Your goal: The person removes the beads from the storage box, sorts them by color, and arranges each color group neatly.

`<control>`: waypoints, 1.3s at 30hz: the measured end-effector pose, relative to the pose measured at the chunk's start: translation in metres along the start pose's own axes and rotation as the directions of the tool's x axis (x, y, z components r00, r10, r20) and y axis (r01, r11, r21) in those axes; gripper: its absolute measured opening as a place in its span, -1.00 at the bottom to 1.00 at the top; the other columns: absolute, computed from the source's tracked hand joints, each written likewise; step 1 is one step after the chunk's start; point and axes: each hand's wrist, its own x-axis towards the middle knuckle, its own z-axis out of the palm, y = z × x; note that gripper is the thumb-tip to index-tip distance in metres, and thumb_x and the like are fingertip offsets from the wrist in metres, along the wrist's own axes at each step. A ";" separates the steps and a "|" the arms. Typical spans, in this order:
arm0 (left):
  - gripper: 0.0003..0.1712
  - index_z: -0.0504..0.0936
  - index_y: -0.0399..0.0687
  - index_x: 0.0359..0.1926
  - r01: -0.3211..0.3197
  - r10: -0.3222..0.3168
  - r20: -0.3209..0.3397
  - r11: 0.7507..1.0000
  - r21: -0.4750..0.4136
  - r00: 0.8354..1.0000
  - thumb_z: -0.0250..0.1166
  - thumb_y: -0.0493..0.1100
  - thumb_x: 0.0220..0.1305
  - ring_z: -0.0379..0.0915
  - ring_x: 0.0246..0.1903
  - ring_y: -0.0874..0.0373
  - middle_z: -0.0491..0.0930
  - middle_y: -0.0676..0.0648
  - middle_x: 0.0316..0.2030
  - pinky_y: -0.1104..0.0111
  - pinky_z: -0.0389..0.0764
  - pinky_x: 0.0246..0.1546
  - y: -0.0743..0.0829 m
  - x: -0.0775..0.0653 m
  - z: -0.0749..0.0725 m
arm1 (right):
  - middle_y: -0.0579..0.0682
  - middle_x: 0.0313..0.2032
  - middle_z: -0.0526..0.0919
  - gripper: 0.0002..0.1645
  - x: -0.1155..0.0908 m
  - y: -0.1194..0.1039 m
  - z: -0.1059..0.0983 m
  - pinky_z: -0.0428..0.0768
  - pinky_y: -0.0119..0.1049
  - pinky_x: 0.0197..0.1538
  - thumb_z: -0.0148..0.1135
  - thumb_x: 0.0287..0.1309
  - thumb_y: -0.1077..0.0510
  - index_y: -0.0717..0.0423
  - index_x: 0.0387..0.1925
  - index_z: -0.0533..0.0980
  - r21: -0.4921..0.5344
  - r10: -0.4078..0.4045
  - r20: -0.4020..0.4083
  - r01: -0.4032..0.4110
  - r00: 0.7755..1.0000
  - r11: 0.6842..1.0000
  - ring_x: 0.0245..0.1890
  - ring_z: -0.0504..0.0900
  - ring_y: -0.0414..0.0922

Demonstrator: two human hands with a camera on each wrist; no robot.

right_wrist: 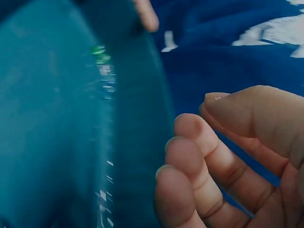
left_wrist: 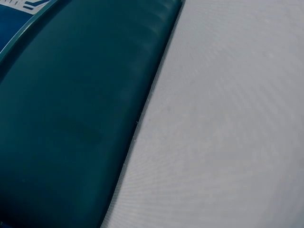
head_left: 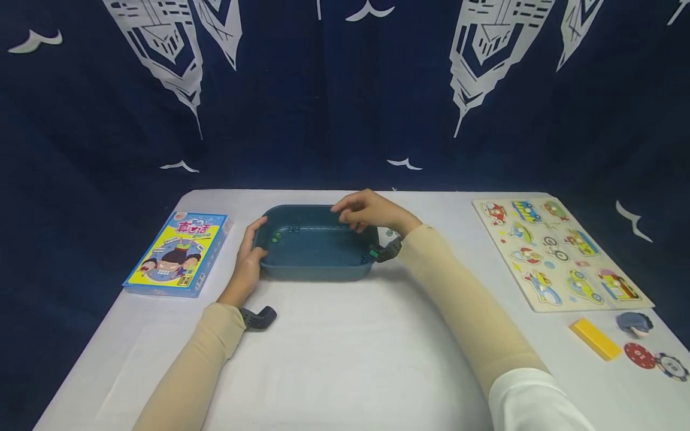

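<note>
A dark teal plastic basin (head_left: 315, 272) stands on the white table. My left hand (head_left: 248, 263) grips its left rim, thumb over the inside and fingers along the outer wall. Above the basin's far right side hovers my right hand (head_left: 372, 211), its fingers loosely bent. In the right wrist view nothing shows between the thumb and fingers of my right hand (right_wrist: 232, 161). Small green beads (head_left: 277, 237) and clear bluish pieces (head_left: 293, 229) lie inside the basin at the left. A few dark blue pieces (head_left: 368, 258) sit in its near right corner.
A small clear-green piece (head_left: 390, 232) lies on the table beside the right wrist. To the left is a yellow-and-blue card box (head_left: 175, 254). At right are a wooden picture puzzle board (head_left: 560, 254), a yellow block (head_left: 595, 339), a blue-grey object (head_left: 634, 323), and red (head_left: 639, 355) and grey poker chips (head_left: 672, 366).
</note>
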 end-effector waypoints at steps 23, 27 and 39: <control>-0.09 0.05 -0.15 0.52 0.048 -0.048 0.030 0.998 -0.029 0.998 -0.15 -0.47 0.05 -0.38 0.56 -0.05 -0.11 -0.17 0.56 -0.01 -0.37 0.50 0.001 0.002 -0.002 | 0.08 -0.31 0.67 -0.61 0.086 -0.001 0.072 0.68 -0.26 -0.28 0.27 0.24 0.28 0.18 0.12 0.57 -0.177 0.186 0.070 -0.172 0.980 0.969 -0.38 0.64 -0.09; -0.11 0.06 -0.10 0.52 0.046 -0.046 0.030 0.999 -0.020 0.998 -0.15 -0.45 0.08 -0.37 0.56 -0.02 -0.10 -0.13 0.57 0.01 -0.36 0.50 0.000 0.003 -0.001 | 0.01 -0.44 0.65 -0.83 0.085 0.000 0.074 0.65 -0.31 -0.32 0.30 0.21 0.30 0.20 -0.15 0.62 -0.242 0.181 0.043 -0.165 0.983 0.956 -0.49 0.59 -0.15; -0.12 0.10 0.00 0.51 0.007 -0.008 0.008 1.000 0.006 1.000 -0.13 -0.38 0.08 -0.33 0.56 0.03 -0.05 -0.04 0.56 0.00 -0.34 0.50 0.001 -0.002 0.001 | 0.17 -0.26 0.72 -0.80 0.066 -0.019 0.050 0.66 -0.28 -0.27 0.21 0.23 0.32 0.31 -0.13 0.60 -0.168 0.050 0.203 -0.015 0.978 0.986 -0.43 0.60 -0.15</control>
